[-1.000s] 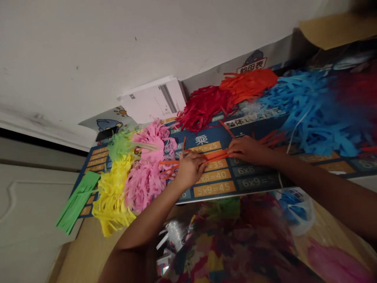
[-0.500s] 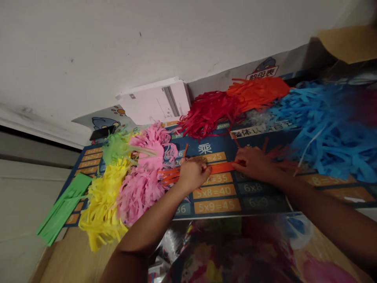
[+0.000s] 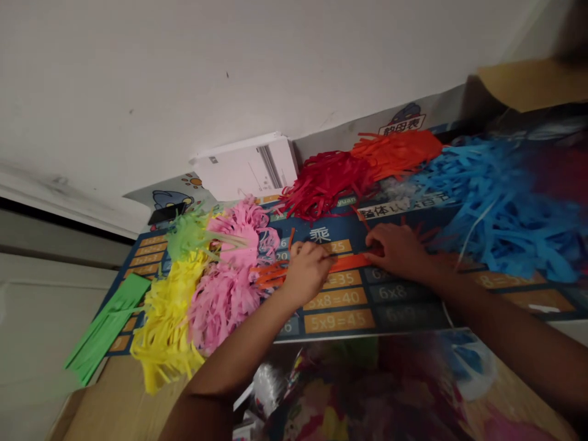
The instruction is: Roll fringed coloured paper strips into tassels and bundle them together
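Both my hands rest on a bundle of orange paper strips [image 3: 349,263] lying across a blue multiplication chart [image 3: 349,300]. My left hand [image 3: 307,271] is curled and pinches the bundle near its left part, where the loose strip ends fan out toward a pink fringe pile [image 3: 229,275]. My right hand [image 3: 395,250] presses its closed fingers on the bundle's right end.
Fringed paper piles lie around: yellow [image 3: 168,321], light green [image 3: 188,233], red [image 3: 326,180], orange [image 3: 397,153], blue [image 3: 505,208]. Folded green paper [image 3: 103,331] hangs off the chart's left edge. A white box [image 3: 248,168] stands against the wall. Colourful blurred items fill the foreground.
The hands stay on the orange strips with only small finger shifts; the view has moved slightly, so everything sits a little lower in the picture.
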